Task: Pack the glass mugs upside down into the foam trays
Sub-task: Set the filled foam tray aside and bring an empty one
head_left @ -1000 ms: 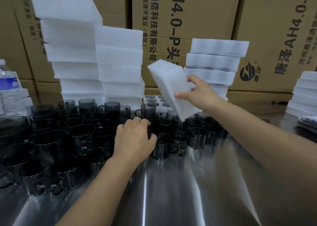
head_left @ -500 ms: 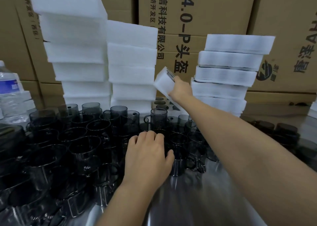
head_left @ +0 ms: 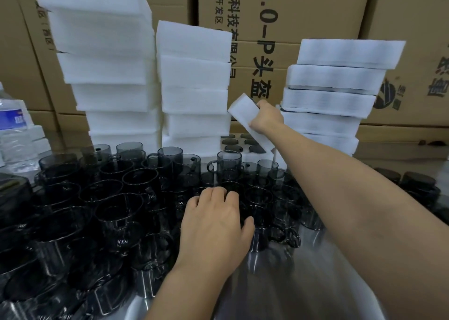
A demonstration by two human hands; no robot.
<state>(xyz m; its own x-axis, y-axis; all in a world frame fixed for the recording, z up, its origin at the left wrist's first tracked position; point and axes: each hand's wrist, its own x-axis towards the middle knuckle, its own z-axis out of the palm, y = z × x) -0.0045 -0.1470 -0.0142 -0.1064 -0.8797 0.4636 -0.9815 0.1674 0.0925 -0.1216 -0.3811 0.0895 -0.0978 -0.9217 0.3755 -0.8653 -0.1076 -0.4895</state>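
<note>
- Right hand [head_left: 266, 119] grips a tilted foam tray [head_left: 244, 112] at the back
- Left hand [head_left: 216, 225] lies palm-down on the mugs [head_left: 136, 186]; can't tell if it's holding one

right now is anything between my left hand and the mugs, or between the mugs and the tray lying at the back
Nothing between the left hand and the glass mugs: it rests on them. The foam piece gripped by the right hand tilts over the flat foam tray behind the mugs, covering its right side.
</note>
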